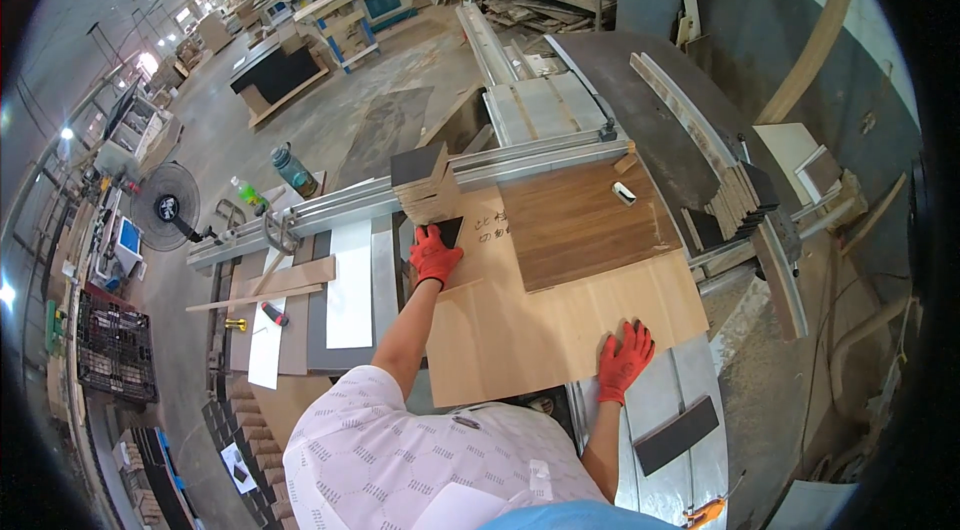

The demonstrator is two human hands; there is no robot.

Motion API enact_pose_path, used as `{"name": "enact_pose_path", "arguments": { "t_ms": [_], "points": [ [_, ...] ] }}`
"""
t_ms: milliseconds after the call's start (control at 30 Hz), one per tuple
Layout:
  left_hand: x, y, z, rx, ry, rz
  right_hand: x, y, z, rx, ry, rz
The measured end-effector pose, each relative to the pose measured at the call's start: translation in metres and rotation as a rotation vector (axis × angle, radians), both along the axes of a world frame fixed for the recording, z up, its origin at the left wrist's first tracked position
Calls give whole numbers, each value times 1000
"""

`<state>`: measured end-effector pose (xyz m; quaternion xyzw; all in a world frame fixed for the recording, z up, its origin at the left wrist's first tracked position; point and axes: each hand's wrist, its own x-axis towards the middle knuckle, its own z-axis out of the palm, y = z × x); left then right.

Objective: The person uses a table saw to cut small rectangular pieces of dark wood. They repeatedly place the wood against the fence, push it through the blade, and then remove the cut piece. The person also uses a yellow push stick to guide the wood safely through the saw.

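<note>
My left hand [436,256], in a red glove, grips a small dark board [453,230] beside a stack of small dark-topped boards [428,192]. The fingers lie over the board's left part and hide it. My right hand [625,362], also red-gloved, rests with fingers spread at the near right edge of a large light wood-grain panel [560,330]. A darker brown wood-grain panel [585,225] lies on top of that panel, with a small white and black object [623,193] on it. Handwriting marks the light panel between the stack and the brown panel.
A metal rail [350,207] runs across behind the panels. On the left lie white strips [350,285], a red-handled screwdriver [273,313] and wooden offcuts. A loose dark board [677,435] lies right of my right arm. Boards lean in a row [738,210] at the right.
</note>
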<state>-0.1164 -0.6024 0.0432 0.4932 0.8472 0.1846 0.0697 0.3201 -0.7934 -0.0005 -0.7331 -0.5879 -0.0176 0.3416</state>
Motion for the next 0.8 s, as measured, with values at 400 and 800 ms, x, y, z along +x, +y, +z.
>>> {"name": "enact_pose_path", "arguments": {
  "t_ms": [400, 800],
  "points": [
    [6, 2, -8, 54, 21, 25, 0, 0, -4, -4, -1, -8],
    [6, 1, -16, 75, 9, 38, 0, 1, -8, 4, 12, -3]
  ]
}}
